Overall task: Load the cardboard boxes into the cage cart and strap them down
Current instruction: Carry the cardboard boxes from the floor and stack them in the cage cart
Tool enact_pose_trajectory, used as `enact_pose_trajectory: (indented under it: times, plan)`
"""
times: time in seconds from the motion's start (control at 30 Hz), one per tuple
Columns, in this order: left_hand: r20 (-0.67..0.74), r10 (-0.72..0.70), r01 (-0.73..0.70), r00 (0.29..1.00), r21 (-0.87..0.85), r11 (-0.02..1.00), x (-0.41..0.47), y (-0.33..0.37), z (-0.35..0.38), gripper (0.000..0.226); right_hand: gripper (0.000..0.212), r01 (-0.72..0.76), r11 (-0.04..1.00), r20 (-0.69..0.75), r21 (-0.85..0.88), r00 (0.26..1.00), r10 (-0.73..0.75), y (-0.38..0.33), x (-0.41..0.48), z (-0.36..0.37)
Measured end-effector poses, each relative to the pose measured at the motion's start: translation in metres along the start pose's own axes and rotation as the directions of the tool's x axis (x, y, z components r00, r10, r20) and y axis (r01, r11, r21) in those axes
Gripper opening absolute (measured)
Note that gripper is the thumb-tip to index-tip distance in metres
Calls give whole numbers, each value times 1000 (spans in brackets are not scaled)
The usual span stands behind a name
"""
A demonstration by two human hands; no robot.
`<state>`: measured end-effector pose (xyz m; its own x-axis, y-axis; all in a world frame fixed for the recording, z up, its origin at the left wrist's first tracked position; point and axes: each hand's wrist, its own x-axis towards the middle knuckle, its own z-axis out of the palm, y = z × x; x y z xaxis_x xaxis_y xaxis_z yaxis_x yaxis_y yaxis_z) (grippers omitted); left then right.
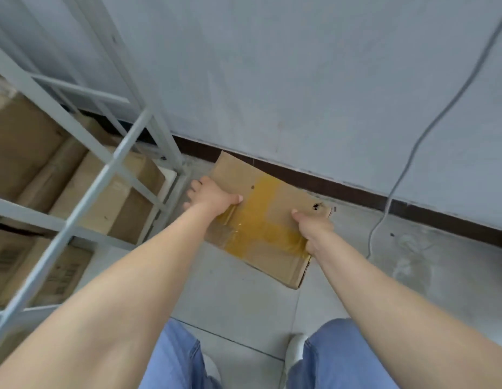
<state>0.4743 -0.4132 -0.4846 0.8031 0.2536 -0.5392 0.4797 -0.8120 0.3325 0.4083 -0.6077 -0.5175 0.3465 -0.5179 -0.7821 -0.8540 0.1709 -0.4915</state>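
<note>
Person is standing and holding one flat cardboard box (268, 220) out in front with both arms stretched, over the tiled floor (244, 299), close to the far wall (300, 80) and its dark baseboard (342, 188). Left hand (213, 196) is gripping the box's left edge, thumb lying on top, fingers curling down past the edge and partly hidden. Right hand (314, 228) is gripping the right near edge, thumb pressing on top, the other fingers wrapping under, out of sight. Box top is showing yellowish tape crossing the middle and some clear tape, plus small dark marks near the right corner. Box is sitting just right of the cage cart (112, 164), whose grey metal bars are filling the left side. Several cardboard boxes (112, 200) are already lying stacked inside the cart, behind the bars. A grey cable (412, 153) is hanging down the wall on the right and reaching the floor. Blue jeans (342, 357) and light shoes are showing at the near bottom edge.
</note>
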Motion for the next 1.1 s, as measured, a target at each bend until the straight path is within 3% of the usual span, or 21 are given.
enact_pose_trajectory:
  times: [0.33,0.6,0.73,0.83,1.03,1.1]
  plan:
    - [-84,-15,2,996,-149,989,-191,133,-220,105,91,183,981,-51,61,982,-180,-157,-216,-144]
    - [-346,29,-120,938,-246,962,-305,193,-414,105,82,413,909,31,53,909,-415,-297,-389,-195]
    - [-509,-40,-198,860,-403,893,-327,168,-487,102,82,583,810,120,65,801,-587,-354,-462,-173]
    - [-600,-137,-253,788,-518,817,-340,124,-527,99,88,717,695,241,49,667,-705,-379,-512,-132]
    - [-625,-423,-236,656,-702,672,-338,8,-584,98,92,882,471,472,25,405,-783,-384,-604,-11]
    - [-580,-484,-221,656,-760,612,-323,-29,-593,101,88,906,423,540,14,349,-766,-381,-623,34]
